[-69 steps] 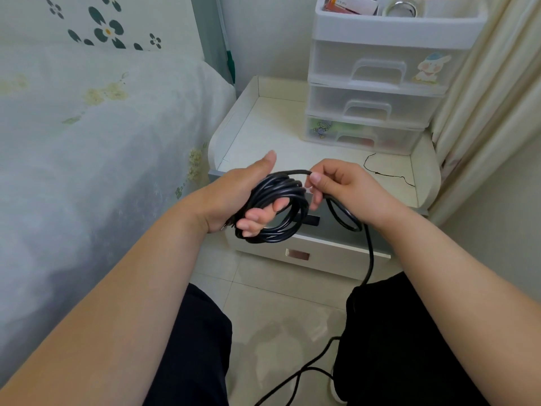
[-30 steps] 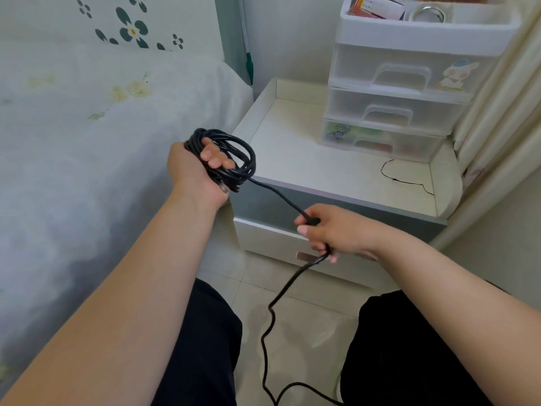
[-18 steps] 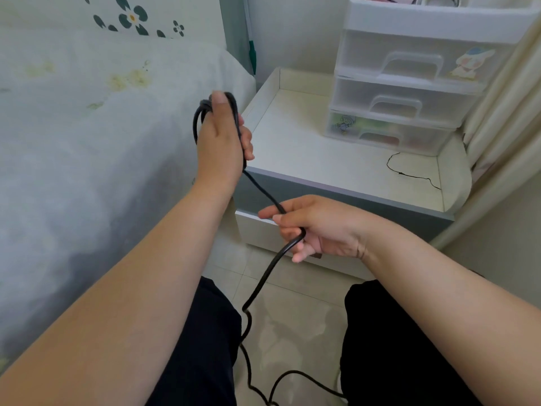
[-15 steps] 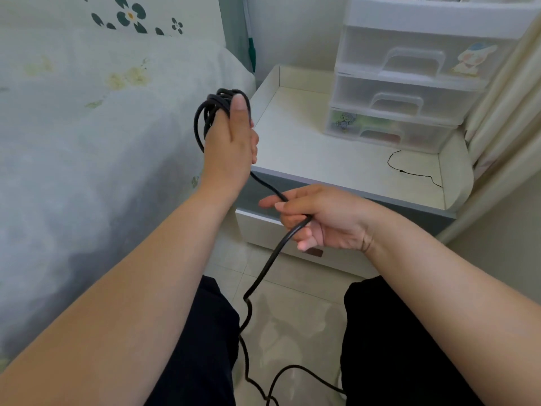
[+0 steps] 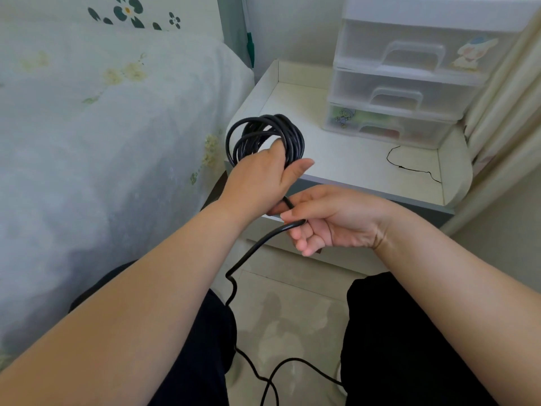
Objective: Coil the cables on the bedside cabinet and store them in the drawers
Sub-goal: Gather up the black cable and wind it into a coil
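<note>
Landmark: the white raised-rim bedside cabinet (image 5: 345,159).

Left of the cabinet we see the pale floral-print bedcover (image 5: 102,127); nothing of the task lies on it.

At the cabinet's front left corner our left hand (image 5: 260,180) holds the black round-section cable (image 5: 265,136), already wound into a bundle of several loops. The fingers are curled through the bundle with the thumb standing free, in our judgement to keep the turns stacked so they cannot spring apart.

Just in front of the cabinet's front edge our right hand (image 5: 330,221) pinches the loose run of the same cable between thumb and forefinger; the other fingers are loosely curled below it. We judge this grip feeds and guides the next turn. The rest trails down to the floor below the cabinet, so coiling is unfinished.

On the cabinet top, towards its right rim, lies a thin black wire (image 5: 409,168), uncoiled and untouched.

At the back right of the top stands the translucent plastic three-drawer unit (image 5: 409,83), all drawers closed.
</note>
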